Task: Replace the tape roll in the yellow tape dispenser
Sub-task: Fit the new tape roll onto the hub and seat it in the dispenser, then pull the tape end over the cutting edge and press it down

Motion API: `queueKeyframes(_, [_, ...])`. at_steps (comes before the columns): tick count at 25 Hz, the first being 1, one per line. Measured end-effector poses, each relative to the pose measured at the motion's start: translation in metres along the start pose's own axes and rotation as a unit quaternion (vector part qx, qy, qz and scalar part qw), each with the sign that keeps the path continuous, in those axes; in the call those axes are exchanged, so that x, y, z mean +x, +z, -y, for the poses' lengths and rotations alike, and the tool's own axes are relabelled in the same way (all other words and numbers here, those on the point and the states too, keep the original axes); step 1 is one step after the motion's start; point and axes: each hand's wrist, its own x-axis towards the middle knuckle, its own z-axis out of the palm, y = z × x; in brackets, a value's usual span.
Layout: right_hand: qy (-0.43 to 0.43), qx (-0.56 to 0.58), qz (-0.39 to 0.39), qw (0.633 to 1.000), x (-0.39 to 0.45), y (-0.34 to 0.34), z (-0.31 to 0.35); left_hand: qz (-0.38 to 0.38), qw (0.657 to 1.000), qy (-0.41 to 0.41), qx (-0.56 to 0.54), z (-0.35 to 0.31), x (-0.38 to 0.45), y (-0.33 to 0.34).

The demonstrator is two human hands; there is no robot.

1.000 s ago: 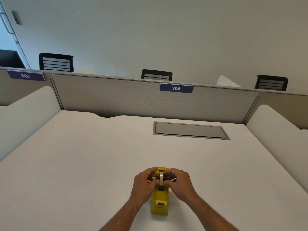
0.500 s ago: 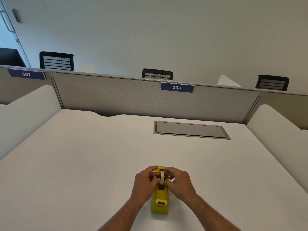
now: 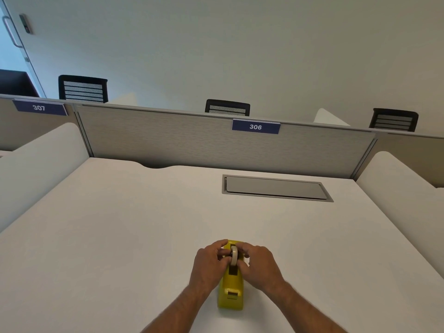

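Observation:
A yellow tape dispenser [image 3: 231, 293] stands on the white desk [image 3: 120, 236] near its front edge, its cutter end toward me. A cream tape roll [image 3: 234, 255] sits upright in the dispenser's slot at the far end. My left hand [image 3: 208, 263] pinches the roll from the left, and my right hand [image 3: 260, 265] pinches it from the right. Fingers of both hands cover the roll's sides and hub, so how deep it sits in the slot is hidden.
A grey cable hatch [image 3: 276, 188] is set flush in the desk at the back right. A grey partition [image 3: 192, 140] with a label reading 306 closes the far side. White side panels flank the desk. Black chairs stand beyond the partition.
Both hands with the tape roll have sunk slightly toward the dispenser slot. The dispenser itself has stayed where it was.

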Motion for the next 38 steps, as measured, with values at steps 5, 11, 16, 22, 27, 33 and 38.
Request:
queueKeyframes(5, [-0.012,-0.03,-0.002,0.999,0.001,0.0,0.0,0.01,0.998,0.028,0.062,0.0,-0.002,-0.001])
queueKeyframes(11, [-0.003,-0.026,-0.014,1.0,0.001,0.003,0.0,0.008,0.991,0.049,0.125,0.003,0.001,0.002])
queueKeyframes(16, [-0.002,-0.014,-0.015,1.0,0.0,0.004,-0.003,0.013,0.987,0.067,0.143,0.01,-0.002,0.004])
queueKeyframes(22, [-0.01,-0.012,-0.01,1.0,-0.003,0.003,-0.005,0.026,0.987,0.094,0.124,0.02,-0.001,0.007])
queueKeyframes(27, [-0.02,0.0,-0.001,1.0,-0.003,0.004,-0.007,0.062,0.987,0.11,0.095,0.027,-0.007,-0.001])
queueKeyframes(33, [-0.046,-0.013,0.029,0.998,-0.002,0.002,-0.006,0.103,0.986,0.077,0.106,0.026,-0.009,-0.004])
queueKeyframes(38, [-0.05,-0.009,0.033,0.998,-0.001,0.002,-0.007,0.118,0.99,0.075,0.023,0.022,-0.006,-0.004])
